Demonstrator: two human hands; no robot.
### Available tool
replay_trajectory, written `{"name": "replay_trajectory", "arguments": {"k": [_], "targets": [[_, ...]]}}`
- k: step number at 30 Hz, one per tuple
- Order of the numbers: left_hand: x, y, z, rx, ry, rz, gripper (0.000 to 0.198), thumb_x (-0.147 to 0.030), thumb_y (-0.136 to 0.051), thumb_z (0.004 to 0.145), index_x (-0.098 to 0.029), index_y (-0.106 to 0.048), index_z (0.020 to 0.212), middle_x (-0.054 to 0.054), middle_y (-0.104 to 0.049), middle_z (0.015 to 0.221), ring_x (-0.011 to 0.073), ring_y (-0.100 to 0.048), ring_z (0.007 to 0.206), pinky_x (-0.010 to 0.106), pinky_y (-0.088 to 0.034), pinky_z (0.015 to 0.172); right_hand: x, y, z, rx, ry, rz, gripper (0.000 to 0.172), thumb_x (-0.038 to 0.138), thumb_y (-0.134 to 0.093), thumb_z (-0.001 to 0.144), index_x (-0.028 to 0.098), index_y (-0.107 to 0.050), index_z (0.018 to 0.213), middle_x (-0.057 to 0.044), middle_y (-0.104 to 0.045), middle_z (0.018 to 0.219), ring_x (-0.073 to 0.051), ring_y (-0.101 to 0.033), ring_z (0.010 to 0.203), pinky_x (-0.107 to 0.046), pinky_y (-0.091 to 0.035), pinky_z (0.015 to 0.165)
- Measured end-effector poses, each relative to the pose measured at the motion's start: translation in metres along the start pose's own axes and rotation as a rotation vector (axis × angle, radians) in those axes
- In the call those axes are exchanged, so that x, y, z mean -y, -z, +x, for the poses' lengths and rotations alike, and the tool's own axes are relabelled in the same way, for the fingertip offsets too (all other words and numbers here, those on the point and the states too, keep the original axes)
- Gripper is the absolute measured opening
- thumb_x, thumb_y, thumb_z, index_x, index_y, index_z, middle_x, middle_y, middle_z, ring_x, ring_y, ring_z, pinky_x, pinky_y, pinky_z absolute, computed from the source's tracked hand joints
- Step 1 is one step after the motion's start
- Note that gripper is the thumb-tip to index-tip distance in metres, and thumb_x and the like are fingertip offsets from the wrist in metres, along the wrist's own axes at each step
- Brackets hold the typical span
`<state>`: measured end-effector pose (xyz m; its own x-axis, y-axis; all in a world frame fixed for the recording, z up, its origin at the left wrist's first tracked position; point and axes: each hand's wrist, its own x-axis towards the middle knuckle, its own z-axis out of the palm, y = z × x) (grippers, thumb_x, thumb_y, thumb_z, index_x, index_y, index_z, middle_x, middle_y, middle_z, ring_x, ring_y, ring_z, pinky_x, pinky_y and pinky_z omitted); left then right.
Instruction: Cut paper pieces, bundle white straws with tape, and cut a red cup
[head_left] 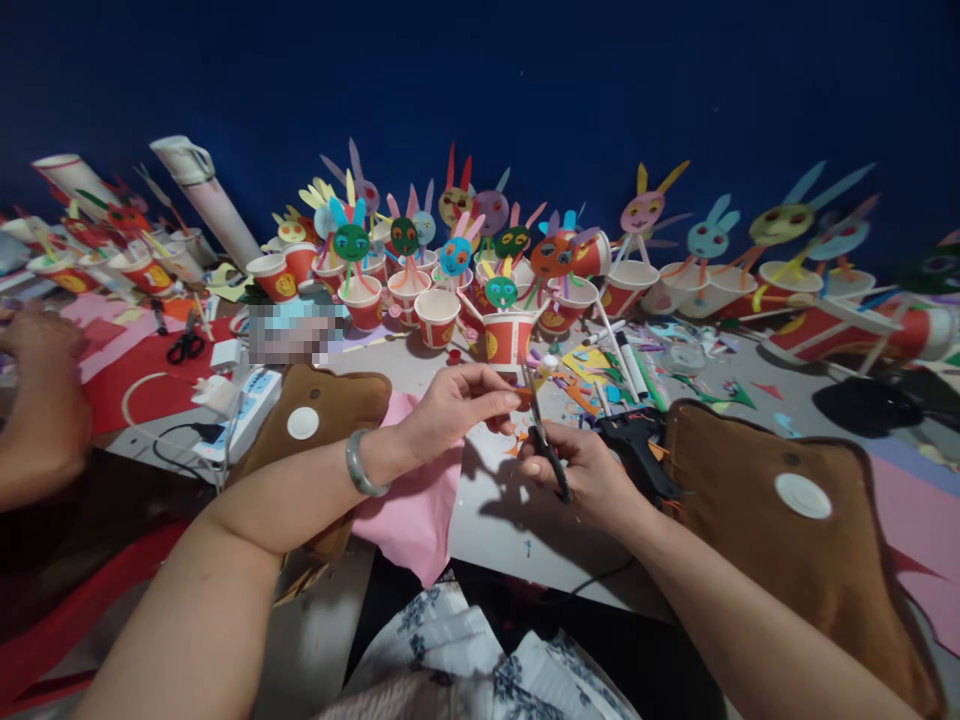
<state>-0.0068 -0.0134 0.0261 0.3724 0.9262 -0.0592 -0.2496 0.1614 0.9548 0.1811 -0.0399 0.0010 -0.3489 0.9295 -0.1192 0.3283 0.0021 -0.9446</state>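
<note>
My left hand, a bangle on its wrist, pinches a small orange piece of paper between thumb and fingers. Black-handled scissors are in my right hand, its fingers wrapped round the handles. The blades point up and away, right beside the orange piece; I cannot tell whether they touch it. Just beyond both hands stands a red and white paper cup with a green paper rabbit face on it. Pink paper lies under my left forearm.
Several paper cups with rabbit figures line the back, by a white thermos. Brown pouches flank my arms. A black glue gun lies right, a power strip left. Scraps and markers litter the table. Another person's hand is far left.
</note>
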Motion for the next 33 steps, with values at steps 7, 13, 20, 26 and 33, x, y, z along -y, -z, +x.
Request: {"name": "replay_trajectory", "arguments": {"k": [7, 13, 20, 26, 33], "targets": [[0.0002, 0.0020, 0.0022, -0.009, -0.022, 0.025, 0.019, -0.026, -0.075, 0.074, -0.014, -0.061, 0.072, -0.002, -0.062, 0.058, 0.0080, -0.060, 0.055, 0.021, -0.049, 0.057, -0.0008, 0.0013, 0.0006, -0.013, 0.016, -0.047, 0.057, 0.073, -0.071, 0.063, 0.018, -0.058, 0.062, 0.000, -0.056, 0.057, -0.013, -0.047, 0.055, -0.026, -0.038, 0.053], [-0.0017, 0.0022, 0.0019, -0.020, -0.031, 0.027, 0.016, -0.024, -0.073, 0.073, -0.014, -0.061, 0.073, -0.002, -0.062, 0.060, 0.0081, -0.061, 0.055, 0.021, -0.050, 0.057, -0.0030, 0.0022, -0.0004, 0.003, 0.004, -0.054, 0.057, 0.073, -0.071, 0.063, 0.018, -0.058, 0.061, 0.000, -0.055, 0.055, -0.013, -0.047, 0.055, -0.026, -0.036, 0.053], [-0.0007, 0.0036, 0.0032, -0.028, -0.053, 0.052, 0.017, -0.027, -0.072, 0.075, -0.015, -0.060, 0.072, -0.002, -0.061, 0.058, 0.0091, -0.061, 0.056, 0.021, -0.049, 0.056, -0.0019, 0.0025, -0.0003, -0.004, 0.000, -0.043, 0.055, 0.070, -0.073, 0.064, 0.018, -0.057, 0.060, 0.001, -0.053, 0.054, -0.012, -0.045, 0.053, -0.025, -0.035, 0.052], [0.0010, 0.0048, 0.0061, -0.003, -0.088, 0.045, 0.034, -0.047, -0.067, 0.081, -0.015, -0.061, 0.073, 0.001, -0.064, 0.066, 0.0100, -0.062, 0.056, 0.022, -0.048, 0.054, -0.0021, 0.0018, 0.0001, -0.012, 0.006, -0.028, 0.057, 0.074, -0.070, 0.064, 0.019, -0.057, 0.059, 0.001, -0.053, 0.053, -0.012, -0.045, 0.053, -0.026, -0.035, 0.051], [-0.0011, 0.0033, 0.0032, 0.020, -0.096, 0.066, 0.029, -0.035, -0.081, 0.068, -0.014, -0.061, 0.071, -0.001, -0.063, 0.061, 0.0080, -0.060, 0.056, 0.021, -0.049, 0.058, -0.0025, 0.0024, 0.0000, -0.015, 0.026, -0.046, 0.057, 0.073, -0.070, 0.064, 0.019, -0.055, 0.058, 0.003, -0.048, 0.053, -0.011, -0.040, 0.052, -0.025, -0.031, 0.050]]}}
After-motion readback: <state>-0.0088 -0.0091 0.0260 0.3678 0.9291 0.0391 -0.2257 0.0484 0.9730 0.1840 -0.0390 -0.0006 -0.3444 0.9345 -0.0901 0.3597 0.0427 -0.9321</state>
